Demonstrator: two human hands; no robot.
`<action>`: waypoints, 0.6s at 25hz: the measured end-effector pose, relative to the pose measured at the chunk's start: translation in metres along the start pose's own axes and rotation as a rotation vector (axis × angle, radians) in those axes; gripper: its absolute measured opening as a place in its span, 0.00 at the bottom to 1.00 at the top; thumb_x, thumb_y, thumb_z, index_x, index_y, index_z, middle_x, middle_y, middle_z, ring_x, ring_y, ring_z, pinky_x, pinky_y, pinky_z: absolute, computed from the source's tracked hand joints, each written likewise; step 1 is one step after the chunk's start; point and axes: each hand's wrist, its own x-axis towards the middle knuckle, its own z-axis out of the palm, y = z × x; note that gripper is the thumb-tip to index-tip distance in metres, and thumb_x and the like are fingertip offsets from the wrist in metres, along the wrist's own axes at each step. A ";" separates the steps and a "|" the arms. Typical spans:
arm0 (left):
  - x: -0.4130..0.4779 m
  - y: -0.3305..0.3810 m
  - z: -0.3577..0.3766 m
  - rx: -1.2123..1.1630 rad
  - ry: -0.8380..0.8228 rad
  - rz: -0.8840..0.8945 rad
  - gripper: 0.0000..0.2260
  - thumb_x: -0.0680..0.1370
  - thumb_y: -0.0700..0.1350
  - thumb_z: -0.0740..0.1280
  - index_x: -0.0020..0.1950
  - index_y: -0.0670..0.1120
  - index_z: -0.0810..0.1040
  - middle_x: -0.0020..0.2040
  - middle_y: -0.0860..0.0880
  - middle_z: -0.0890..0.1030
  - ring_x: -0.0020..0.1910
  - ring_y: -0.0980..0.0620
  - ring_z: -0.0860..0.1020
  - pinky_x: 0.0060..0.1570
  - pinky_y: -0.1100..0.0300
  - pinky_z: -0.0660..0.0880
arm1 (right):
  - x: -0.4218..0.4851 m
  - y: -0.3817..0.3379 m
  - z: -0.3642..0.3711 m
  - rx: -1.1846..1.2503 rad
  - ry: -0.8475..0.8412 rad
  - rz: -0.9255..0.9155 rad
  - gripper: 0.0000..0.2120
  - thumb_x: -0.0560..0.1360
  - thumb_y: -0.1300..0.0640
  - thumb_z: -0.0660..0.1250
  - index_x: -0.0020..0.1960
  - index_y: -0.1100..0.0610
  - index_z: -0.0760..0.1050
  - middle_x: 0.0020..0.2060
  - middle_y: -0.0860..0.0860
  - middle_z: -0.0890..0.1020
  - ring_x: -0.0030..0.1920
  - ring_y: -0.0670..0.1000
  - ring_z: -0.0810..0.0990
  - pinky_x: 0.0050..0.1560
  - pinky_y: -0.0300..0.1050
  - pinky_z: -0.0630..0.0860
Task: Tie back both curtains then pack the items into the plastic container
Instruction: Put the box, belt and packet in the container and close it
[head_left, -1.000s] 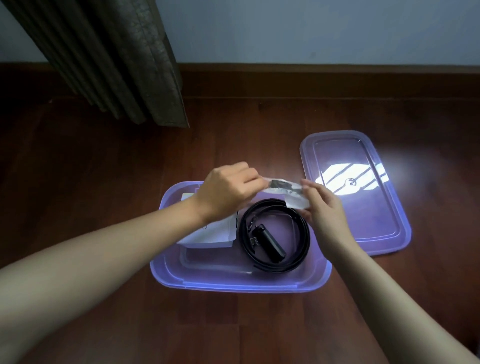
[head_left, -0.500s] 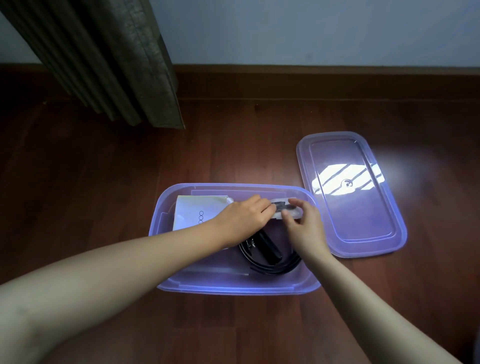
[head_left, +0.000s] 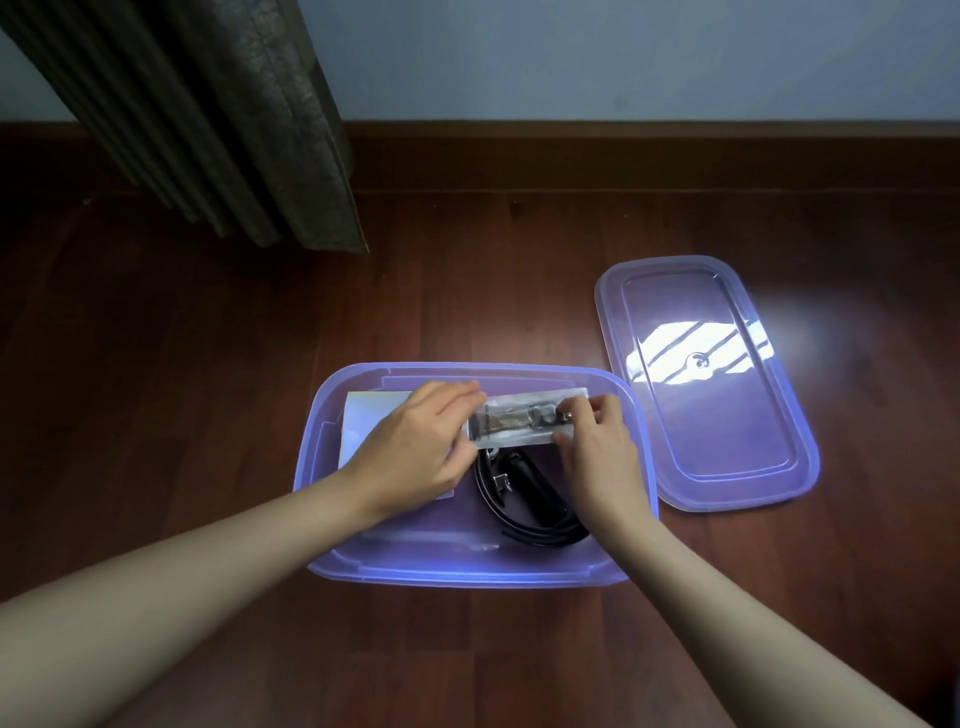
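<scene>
A translucent purple plastic container (head_left: 467, 569) lies open on the wooden floor. Inside it are a white booklet (head_left: 371, 415) on the left and a coiled black belt (head_left: 524, 514) on the right. A small clear packet (head_left: 524, 423) with a dark item inside sits across the container's far side, over the belt. My left hand (head_left: 415, 457) pinches the packet's left end, covering part of the booklet. My right hand (head_left: 597, 457) pinches its right end.
The container's purple lid (head_left: 727, 441) lies flat on the floor just to the right, with a bright reflection on it. A dark curtain (head_left: 218, 119) hangs at the back left, its hem near the floor. A wooden skirting board runs along the wall.
Both hands have lowered the packet from above the container down into it, and spread toward its two ends.
</scene>
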 end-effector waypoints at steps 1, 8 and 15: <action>-0.009 -0.004 0.000 0.049 -0.016 -0.031 0.20 0.73 0.46 0.58 0.59 0.38 0.78 0.58 0.41 0.80 0.57 0.43 0.78 0.60 0.55 0.70 | 0.000 0.001 0.001 0.035 0.012 -0.006 0.11 0.74 0.65 0.59 0.56 0.59 0.69 0.56 0.56 0.68 0.47 0.58 0.70 0.41 0.47 0.67; -0.034 -0.016 0.019 0.268 -0.263 -0.115 0.31 0.80 0.61 0.39 0.76 0.42 0.54 0.76 0.48 0.56 0.75 0.47 0.53 0.69 0.44 0.56 | -0.002 0.003 0.009 -0.009 0.025 -0.003 0.12 0.75 0.66 0.58 0.58 0.61 0.68 0.60 0.58 0.67 0.53 0.62 0.71 0.37 0.47 0.65; -0.032 -0.014 0.020 0.304 -0.249 -0.109 0.32 0.80 0.61 0.37 0.76 0.42 0.54 0.76 0.48 0.56 0.75 0.49 0.51 0.69 0.41 0.56 | -0.004 0.006 0.010 -0.020 0.102 -0.015 0.10 0.76 0.66 0.58 0.56 0.62 0.70 0.58 0.58 0.70 0.54 0.61 0.72 0.38 0.49 0.68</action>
